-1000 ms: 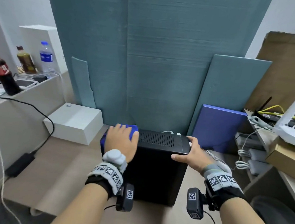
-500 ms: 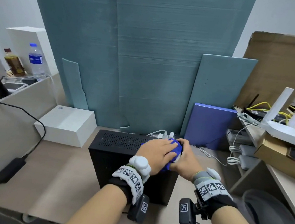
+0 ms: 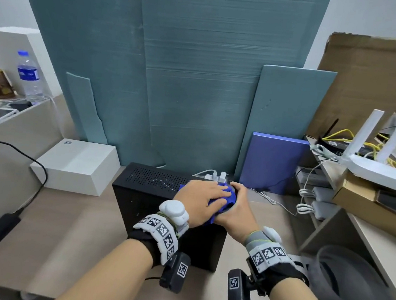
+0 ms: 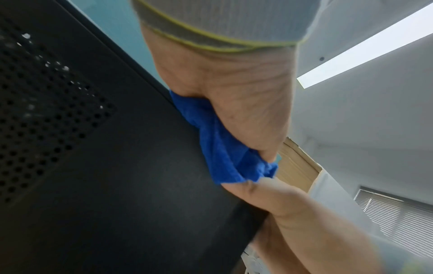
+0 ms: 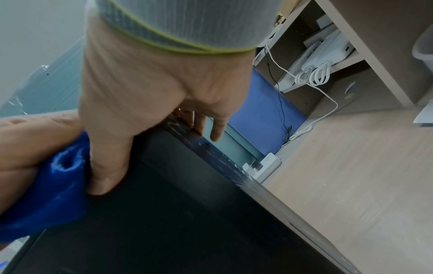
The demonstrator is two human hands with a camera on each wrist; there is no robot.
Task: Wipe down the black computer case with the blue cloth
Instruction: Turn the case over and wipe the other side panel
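The left hand [image 3: 201, 199] lies on the blue cloth [image 3: 225, 201] with its fingers fairly straight, pressing the bunched fabric down onto the top of the black computer case [image 3: 154, 195] near the case's right rear corner; in the left wrist view the palm [image 4: 234, 96] covers the cloth [image 4: 225, 153], which squeezes out blue beneath it against the dark panel [image 4: 105, 176]. The right hand [image 3: 235, 213] meets the cloth from the case's right side, its grip clamped on the case's upper right edge: in the right wrist view the thumb [image 5: 110, 166] presses the top panel just beside the cloth [image 5: 53, 194], while the fingers [image 5: 199, 120] curl over the far edge of the case [image 5: 175, 213]. The two hands touch across the cloth. The case stands upright on the beige floor [image 3: 70, 234], its perforated vent [image 3: 156, 178] showing left of the hands. Behind the case lean tall teal foam boards [image 3: 185, 89]; to the case's left sits a white box [image 3: 76, 165], and behind its right corner lies a white power strip [image 5: 262, 166]. Right of the case a blue panel [image 3: 272, 163] leans against a shelf unit [image 3: 324, 223] holding coiled white cables [image 3: 305, 202].
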